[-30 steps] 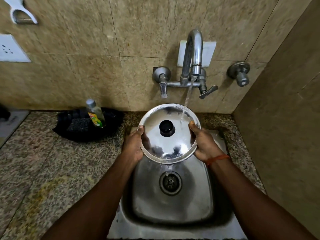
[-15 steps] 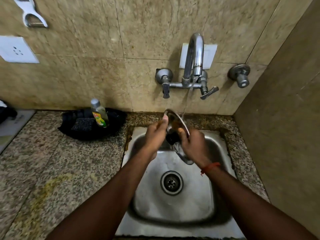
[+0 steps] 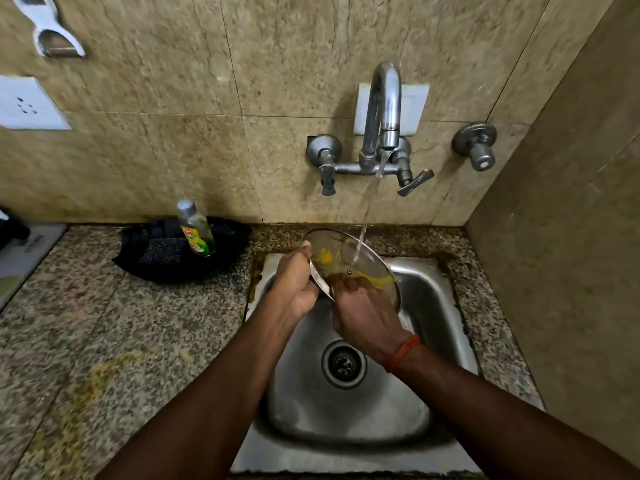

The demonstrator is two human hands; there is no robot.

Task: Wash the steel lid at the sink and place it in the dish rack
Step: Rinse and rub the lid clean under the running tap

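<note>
Okay, I see the steel lid (image 3: 372, 263) tilted over the far edge of the sink (image 3: 433, 299), yellow-smeared inner face toward me, tap water (image 3: 367, 216) hitting it. Left hand (image 3: 294, 285) grips the left rim, fingers curled. Right hand (image 3: 363, 313) has fingers on the near inner face; clamping or pressing, can't tell. Soap bottle (image 3: 195, 230) stands left, side wall (image 3: 554, 271) near the sink on the right.

The front of the sink basin (image 3: 346, 420) and the table (image 3: 104, 341) to its left lie open, bounded by the black tray (image 3: 159, 268) and bottle (image 3: 196, 230) behind, the overhanging tap (image 3: 382, 105), and the side wall (image 3: 561, 254) close on the right.
</note>
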